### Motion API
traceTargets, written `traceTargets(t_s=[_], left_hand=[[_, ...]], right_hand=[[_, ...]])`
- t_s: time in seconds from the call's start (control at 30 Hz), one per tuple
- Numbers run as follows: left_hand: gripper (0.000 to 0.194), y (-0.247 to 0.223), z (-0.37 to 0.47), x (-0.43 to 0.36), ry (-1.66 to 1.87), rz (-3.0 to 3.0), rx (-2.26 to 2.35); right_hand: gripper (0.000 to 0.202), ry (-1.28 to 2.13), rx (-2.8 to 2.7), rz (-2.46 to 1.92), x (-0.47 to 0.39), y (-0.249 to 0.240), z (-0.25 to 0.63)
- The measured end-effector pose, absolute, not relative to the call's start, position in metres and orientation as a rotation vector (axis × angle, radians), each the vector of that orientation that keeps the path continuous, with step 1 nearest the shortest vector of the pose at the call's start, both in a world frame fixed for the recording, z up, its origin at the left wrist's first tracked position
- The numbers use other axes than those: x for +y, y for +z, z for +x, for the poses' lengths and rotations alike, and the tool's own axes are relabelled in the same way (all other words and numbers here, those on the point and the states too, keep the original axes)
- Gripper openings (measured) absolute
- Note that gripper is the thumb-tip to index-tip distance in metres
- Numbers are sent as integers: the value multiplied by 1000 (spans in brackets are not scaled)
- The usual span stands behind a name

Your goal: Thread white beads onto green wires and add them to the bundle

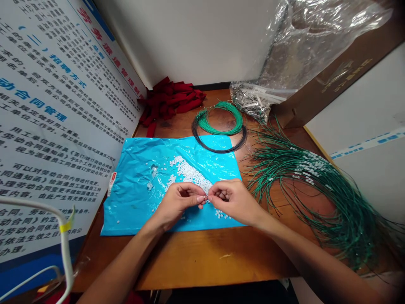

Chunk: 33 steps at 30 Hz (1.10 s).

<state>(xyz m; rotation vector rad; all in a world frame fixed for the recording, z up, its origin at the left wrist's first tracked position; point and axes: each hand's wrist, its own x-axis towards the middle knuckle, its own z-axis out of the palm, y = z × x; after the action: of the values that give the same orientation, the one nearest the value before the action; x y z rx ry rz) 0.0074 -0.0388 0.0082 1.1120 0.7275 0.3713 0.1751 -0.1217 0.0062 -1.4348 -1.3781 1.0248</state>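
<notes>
A blue plastic sheet [133, 177] lies on the wooden table [190, 261], with many small white pieces [193, 174] heaped on it. Over the near edge of that heap, my left hand [179, 202] and my right hand [232, 198] meet fingertip to fingertip. Both are closed in a pinch, thumbs against index fingers. Whatever is between the fingertips is too small to make out. Behind the sheet sit a coil of green wires [236, 120] and a dark coil [218, 150] that overlaps the sheet's back edge.
On the right spreads a large bundle of green wires [344, 211] with white pieces on it. Red cloth strips [174, 99] lie at the back left. A clear bag of metal parts [253, 101] leans by a brown box [341, 76]. A printed board [63, 105] stands left.
</notes>
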Motion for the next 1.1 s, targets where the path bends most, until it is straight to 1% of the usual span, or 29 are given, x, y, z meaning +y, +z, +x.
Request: traceTargets(t_s=[1.1], left_hand=[[15,11,9,-41,398,1196,796]], right_hand=[[11,927,-1486,-1455,-122,9,175]])
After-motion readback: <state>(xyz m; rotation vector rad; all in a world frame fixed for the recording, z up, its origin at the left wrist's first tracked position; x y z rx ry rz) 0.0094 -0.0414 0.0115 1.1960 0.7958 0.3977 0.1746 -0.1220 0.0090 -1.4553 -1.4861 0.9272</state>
